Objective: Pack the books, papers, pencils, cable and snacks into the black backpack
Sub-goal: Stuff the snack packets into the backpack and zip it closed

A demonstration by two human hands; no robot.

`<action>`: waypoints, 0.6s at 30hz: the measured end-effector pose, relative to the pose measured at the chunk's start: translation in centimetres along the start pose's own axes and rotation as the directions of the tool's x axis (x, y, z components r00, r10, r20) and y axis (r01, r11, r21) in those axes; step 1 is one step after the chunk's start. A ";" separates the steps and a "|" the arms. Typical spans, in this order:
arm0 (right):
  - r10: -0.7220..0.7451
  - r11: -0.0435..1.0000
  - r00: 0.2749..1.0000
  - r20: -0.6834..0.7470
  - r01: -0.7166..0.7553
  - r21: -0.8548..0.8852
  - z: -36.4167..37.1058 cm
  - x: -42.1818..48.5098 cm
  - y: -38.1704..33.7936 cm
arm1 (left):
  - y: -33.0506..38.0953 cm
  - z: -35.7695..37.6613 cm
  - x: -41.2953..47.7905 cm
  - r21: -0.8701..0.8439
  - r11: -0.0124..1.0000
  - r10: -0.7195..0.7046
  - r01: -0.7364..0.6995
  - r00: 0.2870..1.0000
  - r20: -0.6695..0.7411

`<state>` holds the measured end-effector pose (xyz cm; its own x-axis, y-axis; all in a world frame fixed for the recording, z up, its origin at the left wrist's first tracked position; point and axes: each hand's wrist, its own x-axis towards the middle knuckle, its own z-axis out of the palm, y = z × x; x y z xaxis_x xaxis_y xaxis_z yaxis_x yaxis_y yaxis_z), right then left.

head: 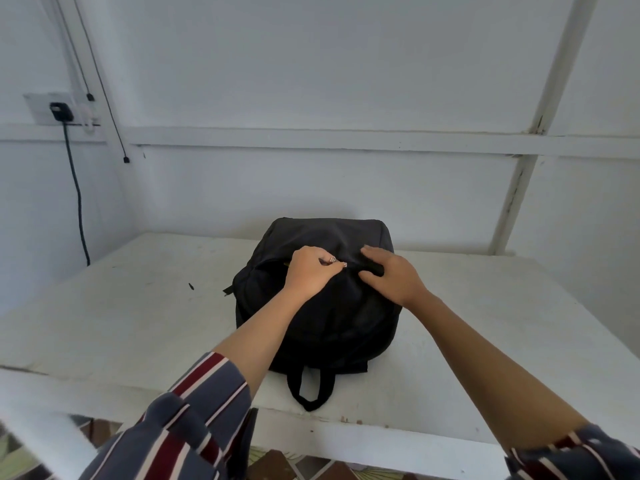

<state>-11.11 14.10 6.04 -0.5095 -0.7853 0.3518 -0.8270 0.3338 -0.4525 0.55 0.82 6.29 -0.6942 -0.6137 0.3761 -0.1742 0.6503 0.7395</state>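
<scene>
**Both hands on the black backpack**

The black backpack [322, 289] lies flat on the white tabletop [138, 306], a little right of its middle, with its carry loop [311, 389] hanging over the near edge toward me. The bag's far end comes close to the white wall [311, 81] behind.

My left hand [311, 271] sits on the upper part of the bag, its fingers [334, 266] curled in and pinching something small at the zipper line; I take it for the zipper pull, but it is too small to be sure. Just to the left of that hand a narrow gap in the zipper shows a thin sliver of yellow inside. A ring is on one finger.

My right hand [391, 275] rests on the bag just beside the left, nearly touching it. The thumb and forefinger are bent round a fold of the black fabric, and the other fingers lie over the top of the bag.

Both forearms are bare, with striped sleeves [194, 410] pushed up toward the elbows.

On the tabletop to the left of the bag lies a small dark speck [190, 286]. At the far left a black plug [61, 111] sits in a wall socket, its cord [78, 195] running down the wall.
</scene>
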 end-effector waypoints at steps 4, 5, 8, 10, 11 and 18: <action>-0.087 0.975 0.986 0.139 0.113 -0.191 1.9 0.5 -1.8 | 0.1 -0.2 0.3 0.027 1.000 0.006 -0.006 1.000 0.030; -0.075 0.967 0.988 0.138 0.106 -0.232 2.4 0.5 -1.9 | 0.0 -0.3 0.3 0.046 0.999 0.008 -0.010 0.999 0.039; -0.060 0.932 0.993 0.098 0.091 -0.350 3.2 0.4 -1.8 | -0.6 -0.7 0.4 0.075 0.997 0.006 -0.010 0.998 0.056; -0.037 0.917 0.995 0.091 0.070 -0.392 3.3 0.1 -1.6 | -1.3 -1.3 0.4 0.084 0.996 -0.011 0.008 0.999 0.040; -0.024 0.913 0.996 0.088 0.057 -0.403 3.3 0.1 -1.5 | -1.7 -1.7 0.4 0.085 0.996 -0.021 0.019 0.999 0.025; 0.004 0.904 1.000 -0.023 -0.013 -0.428 3.5 -0.1 -3.6 | -3.1 -4.7 0.3 0.068 0.997 0.027 -0.027 1.000 -0.006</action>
<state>-7.25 11.17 4.77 -0.5177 -0.7720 0.3688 -0.8426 0.5348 -0.0632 4.14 -3.46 6.73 -0.6942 -0.5985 0.3999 -0.2022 0.6953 0.6897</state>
